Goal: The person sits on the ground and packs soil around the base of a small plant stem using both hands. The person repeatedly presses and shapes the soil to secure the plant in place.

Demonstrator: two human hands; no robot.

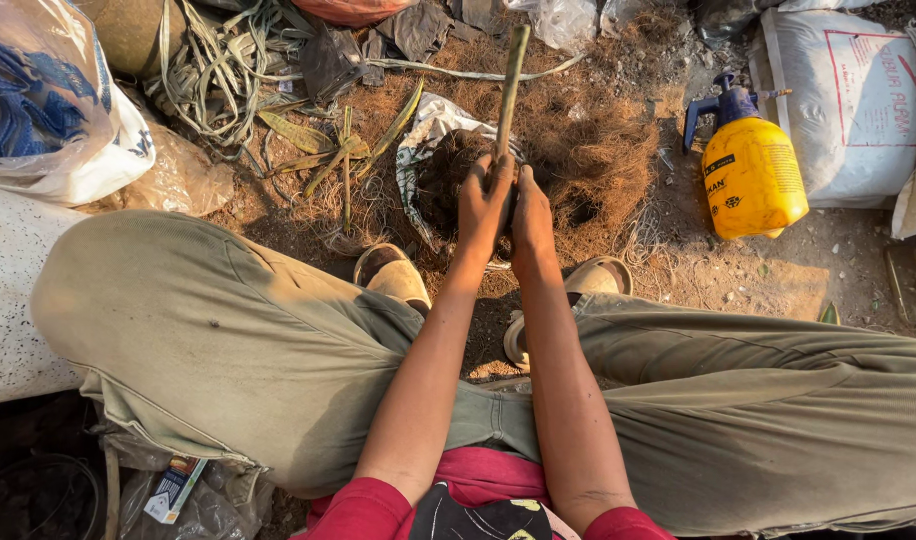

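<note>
We record both hands at frame centre, pressed side by side. The left hand [483, 205] and right hand [530, 215] each close their fingers around the lower end of a green stick [511, 85], which rises nearly upright toward the top centre. Its base sits in a mound of brown fibre [598, 150] beside a torn sack [428, 135]. A yellow spray bottle [750, 175] stands at the upper right, well apart.
</note>
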